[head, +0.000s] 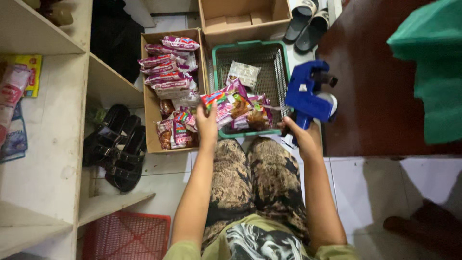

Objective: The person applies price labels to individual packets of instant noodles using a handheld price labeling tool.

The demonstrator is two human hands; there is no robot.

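Holding a blue price-label gun (308, 96) in the right hand (302, 136), fingers wrapped tight round its grip, nozzle end aimed left toward the packets. Gun sits just above the right rim of the green wire basket (219, 62), on the floor right in front of the knees.

Left hand (208, 126) is pinching the near edge of a pink/multicolour snack packet (226, 103), thumb + fingers closed on it, other fingers partly hidden. Packet lies at the basket's near-left corner, resting on other packets, long axis running roughly left-right, tilted up a bit at the right. So packet is straight ahead of the left hand and to the left of the gun; the left hand is the nearer one, already on it, the gun near but apart.

Counts: 1 gun, 1 basket. Inside the basket approx 3–4 bright packets heaped at the near end (overlap, can't count exactly) + 1 pale silver-white packet (243, 73) alone further back.

Left of the basket, touching or nearly so, an open cardboard box (147, 96) full of similar pink packets, approx 8+, stacked. 2nd cardboard box (240, 21) behind the basket, looks bare inside. Black sandals (118, 147) on the floor at left, by white shelving (53, 144); 1 pair of dark slides (305, 24) at top right. Red plastic crate (127, 236) near bottom left.
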